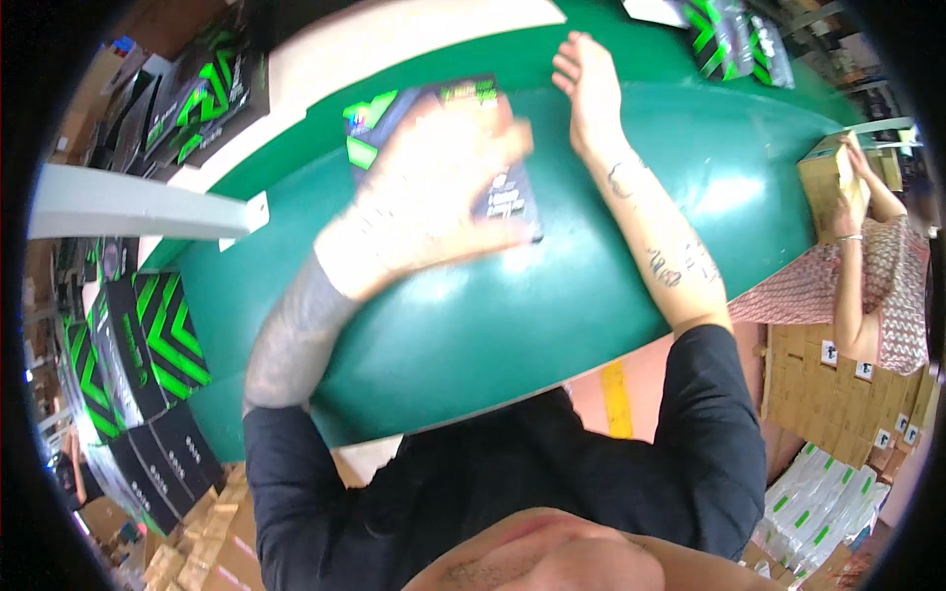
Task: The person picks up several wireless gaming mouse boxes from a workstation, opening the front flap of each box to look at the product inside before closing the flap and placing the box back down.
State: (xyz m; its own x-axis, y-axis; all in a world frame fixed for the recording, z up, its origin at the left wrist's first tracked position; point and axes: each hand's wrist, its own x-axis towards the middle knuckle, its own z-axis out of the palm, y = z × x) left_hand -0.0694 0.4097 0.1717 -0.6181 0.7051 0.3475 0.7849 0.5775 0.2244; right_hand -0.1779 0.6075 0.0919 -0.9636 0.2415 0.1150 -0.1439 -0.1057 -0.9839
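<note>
A flat black box with green stripes [512, 197] lies on the green tabletop in front of me. My left hand [434, 177] is spread over it, thumb apart from the fingers, and hides much of its face. Motion blurs that hand, so whether its fingers press on the box is hard to see. To the right of the box, my right hand [589, 84] is held apart from it, fingers loosely bent and slightly separated, with nothing visible in them.
Black-and-green boxes stand stacked at the left [168, 335], with more at the far left [212, 98] and far right [724, 44]. A pale metal bar [138, 202] reaches in from the left. At the right, a co-worker [867, 266] holds a cardboard piece beside stacked cartons [838, 384].
</note>
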